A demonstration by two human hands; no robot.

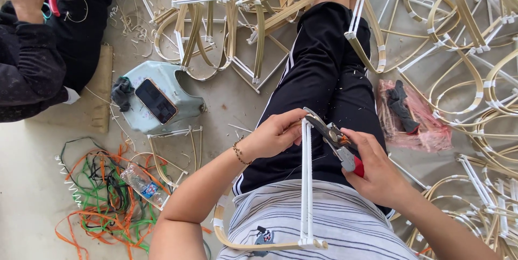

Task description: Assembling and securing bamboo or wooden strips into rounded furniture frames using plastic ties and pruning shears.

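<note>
A person's left hand (pixel 275 133) pinches the top of a bamboo frame (pixel 306 195) standing on the lap. At three o'clock, the right hand (pixel 377 171) grips red-handled pliers (pixel 335 141), whose tips touch the frame. At ten o'clock, a phone (pixel 156 100) lies on a pale stool (pixel 186 103).

a: any screens here?
b: one. a phone (pixel 156 100) lies face up on a pale blue plastic stool (pixel 186 106), left of the black trouser leg; its dark screen is a slim rectangle with a coppery edge.
a: packages or labels?
b: a clear plastic bottle (pixel 141 183) with a blue and red label lies on the floor among orange and green cords. right of the leg lies a crumpled pink plastic bag (pixel 431 133).
</note>
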